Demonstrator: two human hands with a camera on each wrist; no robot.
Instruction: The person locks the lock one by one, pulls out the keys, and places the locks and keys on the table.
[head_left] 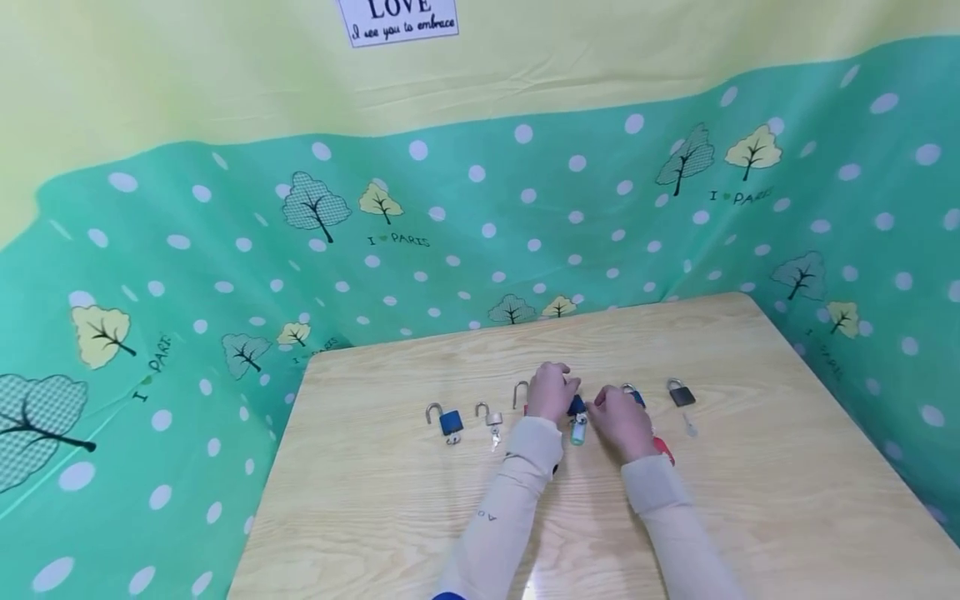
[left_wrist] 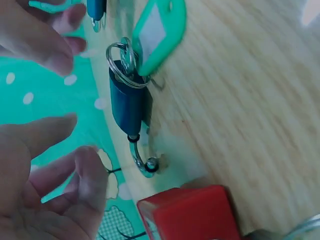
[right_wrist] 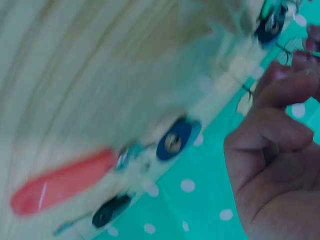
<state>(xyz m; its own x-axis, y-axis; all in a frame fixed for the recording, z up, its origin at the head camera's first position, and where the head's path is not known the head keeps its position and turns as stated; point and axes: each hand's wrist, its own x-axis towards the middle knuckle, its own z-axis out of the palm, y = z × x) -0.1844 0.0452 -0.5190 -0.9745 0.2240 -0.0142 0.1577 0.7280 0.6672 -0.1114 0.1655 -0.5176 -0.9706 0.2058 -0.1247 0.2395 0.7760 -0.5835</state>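
Observation:
Between the two hands lies a blue padlock (head_left: 576, 406) with its shackle swung open, as the left wrist view shows. Metal rings and a green key tag (left_wrist: 160, 35) hang at its key end. My left hand (head_left: 550, 392) is beside this lock, fingers loosely bent and holding nothing. A red padlock (left_wrist: 195, 215), mostly hidden by that hand in the head view, lies near it. My right hand (head_left: 622, 419) hovers on the other side, fingers loosely curled around nothing. Close to it is another blue padlock (right_wrist: 175, 140) with a red key tag (right_wrist: 65, 182).
Further left on the wooden table (head_left: 360, 517) lie a blue padlock (head_left: 451, 422) and a small silver padlock (head_left: 493, 418), both with open shackles and keys. A black padlock (head_left: 682, 394) and a key (head_left: 689, 425) lie at the right. Green patterned cloth (head_left: 480, 217) hangs behind.

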